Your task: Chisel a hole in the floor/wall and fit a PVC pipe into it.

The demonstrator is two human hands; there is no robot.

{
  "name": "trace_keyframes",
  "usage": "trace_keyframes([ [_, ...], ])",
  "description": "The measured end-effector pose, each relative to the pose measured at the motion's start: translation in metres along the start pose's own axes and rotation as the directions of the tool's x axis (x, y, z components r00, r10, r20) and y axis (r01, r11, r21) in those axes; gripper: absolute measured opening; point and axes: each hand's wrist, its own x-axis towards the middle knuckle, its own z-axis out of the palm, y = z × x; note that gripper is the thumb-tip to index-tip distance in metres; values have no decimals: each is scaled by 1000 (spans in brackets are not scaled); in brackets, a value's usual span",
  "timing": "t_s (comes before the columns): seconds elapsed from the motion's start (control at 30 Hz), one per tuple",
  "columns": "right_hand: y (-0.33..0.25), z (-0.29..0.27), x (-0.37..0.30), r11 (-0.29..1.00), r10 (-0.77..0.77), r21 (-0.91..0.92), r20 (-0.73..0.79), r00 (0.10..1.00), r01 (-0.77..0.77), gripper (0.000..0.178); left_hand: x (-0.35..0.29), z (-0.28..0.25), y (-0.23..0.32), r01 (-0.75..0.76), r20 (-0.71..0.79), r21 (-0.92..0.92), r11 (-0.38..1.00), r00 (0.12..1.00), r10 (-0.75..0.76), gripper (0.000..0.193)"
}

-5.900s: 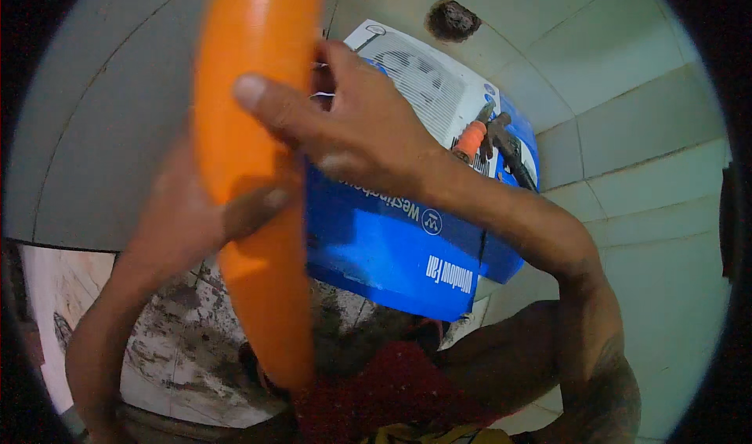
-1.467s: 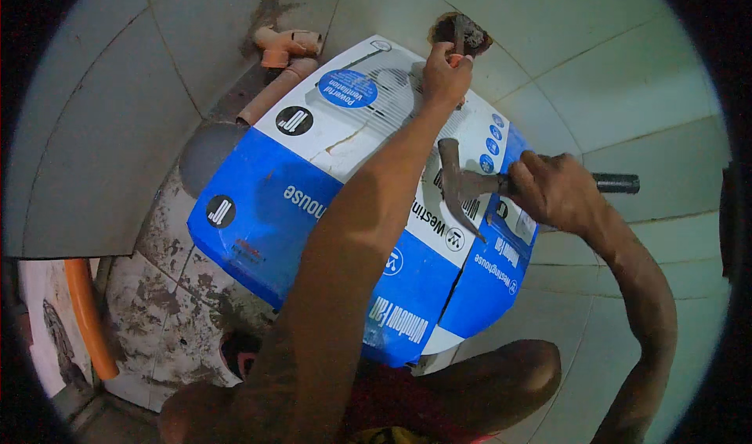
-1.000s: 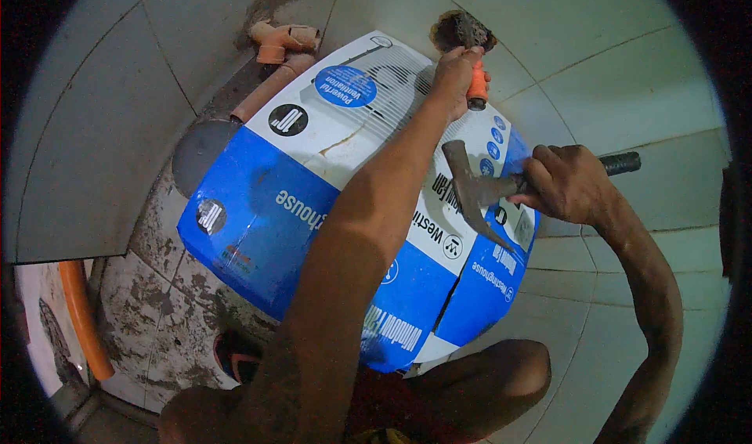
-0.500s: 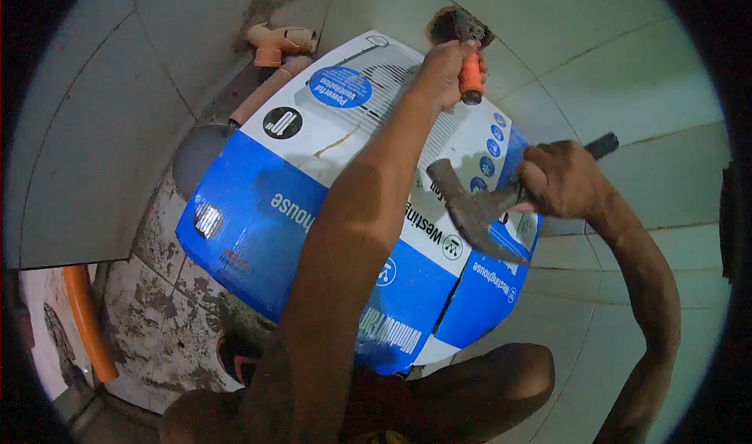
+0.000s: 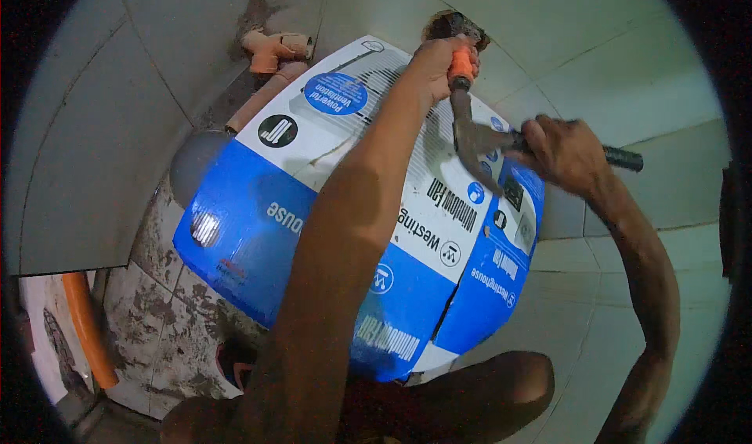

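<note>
My left hand [image 5: 435, 66] is wrapped round the orange grip of a chisel [image 5: 463, 63]. The chisel's far end points into a rough, broken hole [image 5: 446, 25] in the tiled wall; its tip is hidden there. In my right hand [image 5: 565, 156] is a claw hammer [image 5: 474, 137], gripped on the handle close to the head, with the black handle end sticking out to the right. The hammer's striking face appears to meet the chisel's butt, and its claw curves back toward me. Under both arms lies a large blue and white cardboard box [image 5: 254, 189].
Orange pipe fittings [image 5: 276, 50] with a pipe stand in the far left corner, beside a round grey object [image 5: 192, 166]. Tiled walls close in on both sides. The floor [image 5: 168, 326] is stained, and an orange pipe [image 5: 88, 330] runs at the lower left.
The hammer has swung up and away from me, from over the box to the chisel's butt. My left hand stays on the chisel at the hole.
</note>
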Motion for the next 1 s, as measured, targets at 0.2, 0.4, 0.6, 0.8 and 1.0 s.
trace_keyframes([
  [0.2,-22,-6,6,940,-309,112,-126,943,323,42,1,-13,-18,66,-187,178,982,982,-32,17],
  [0.4,-12,24,14,987,-108,114,-37,993,111,42,6,-28,-19,76,-286,287,955,958,10,16],
  [0.6,-10,32,28,966,-208,164,50,977,197,43,9,-39,-15,32,-228,173,984,974,9,15],
  [0.8,-15,34,47,969,-203,146,15,979,198,44,13,-46,-21,-80,-219,84,993,971,97,15],
  [1.0,27,67,44,994,-103,29,90,991,101,44,25,-51,-17,-54,-89,-8,999,995,53,17],
])
